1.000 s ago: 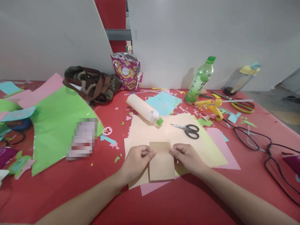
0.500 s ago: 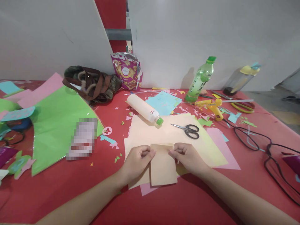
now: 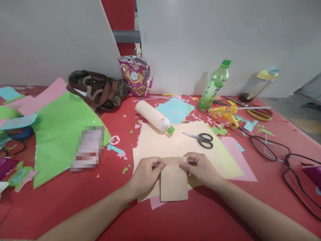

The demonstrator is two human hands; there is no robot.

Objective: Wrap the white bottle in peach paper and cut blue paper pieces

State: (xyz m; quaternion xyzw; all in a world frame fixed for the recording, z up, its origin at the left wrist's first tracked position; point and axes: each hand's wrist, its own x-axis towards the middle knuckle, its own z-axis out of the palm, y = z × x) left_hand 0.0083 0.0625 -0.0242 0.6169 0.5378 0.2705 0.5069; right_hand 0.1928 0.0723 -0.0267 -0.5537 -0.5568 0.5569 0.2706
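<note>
— So, what sits nearest, low in the middle of the frame?

— Both forearms come in from the bottom edge. The left hand (image 3: pixel 145 174) and the right hand (image 3: pixel 200 168) each pinch a top corner of a small tan paper piece (image 3: pixel 174 182), fingers curled tight on its upper edge. The piece lies flat just below centre, over the near edge of a larger peach sheet (image 3: pixel 160 144).

— And what lies under those?

— A yellow sheet (image 3: pixel 223 160) and a pink sheet (image 3: pixel 240 164) spread to the right, all on the red surface (image 3: pixel 200 217).

— Further up the picture?

— Black-handled scissors (image 3: pixel 202 139) rest on the peach sheet, just right of centre. A white bottle with a green cap (image 3: pixel 154 119) lies on its side above them. Left of centre there is a big green sheet (image 3: pixel 60 134).

— And at the far side?

— A yellow glue gun (image 3: pixel 227 115) with a black cord at the right, a green drink bottle (image 3: pixel 213 85) upright by the wall, a snack bag (image 3: pixel 136 75) at upper centre, and a dark bag (image 3: pixel 96 89) to its left.
</note>
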